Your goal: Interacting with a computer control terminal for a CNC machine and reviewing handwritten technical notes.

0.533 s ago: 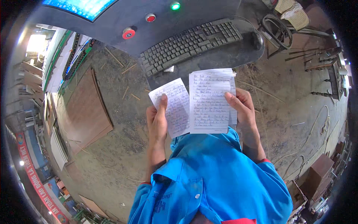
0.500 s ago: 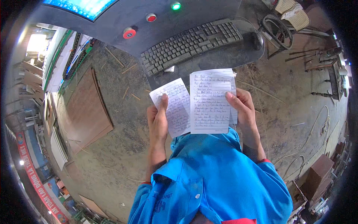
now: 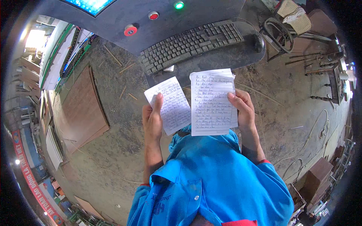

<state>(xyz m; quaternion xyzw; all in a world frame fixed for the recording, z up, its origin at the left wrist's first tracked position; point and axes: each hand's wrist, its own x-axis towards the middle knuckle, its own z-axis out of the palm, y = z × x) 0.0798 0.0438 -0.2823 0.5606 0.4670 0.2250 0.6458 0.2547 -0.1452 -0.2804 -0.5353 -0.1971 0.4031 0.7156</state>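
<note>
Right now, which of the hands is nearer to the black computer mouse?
Right. The right hand is below and slightly left of the black computer mouse in the view; the left hand is lower and much farther left.

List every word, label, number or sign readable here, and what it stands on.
Wording is not copied here, only placed:
Left paper, in the left hand: handwriting, mostly too small to read surely.
Right paper, in the right hand: handwriting, partly legible.
Red banner, lower left: large pale capitals, legible.
Blue shirt: dark chest print, partly unclear.
Keyboard: key markings too small to read.
Screen, top: washed out, nothing readable.
</note>
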